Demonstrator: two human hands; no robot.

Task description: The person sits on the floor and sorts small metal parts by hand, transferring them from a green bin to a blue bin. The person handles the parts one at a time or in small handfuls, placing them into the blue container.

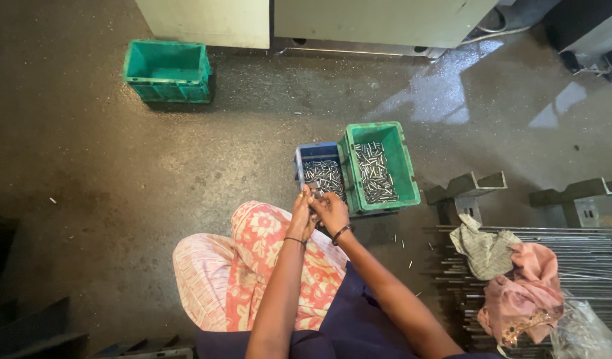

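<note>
Seated on a workshop floor, a person brings both hands together over a blue bin [317, 154] of small metal pins [324, 176]. Left hand [302, 216] and right hand [331, 211] meet, fingers curled round what looks like one or two pins; the grip is too small to read exactly. A green bin [404, 174] w/ more pins sits touching the blue one on its right. Another green bin [166, 70], apparently empty, stands well apart near a cabinet [206, 20]. Steel rods [585, 256] and rags [512, 279] lie at right. Pins likely stiff, light, smooth, prob. oily and slippery; best pinched mid-length betw. thumb and fingertip.
</note>
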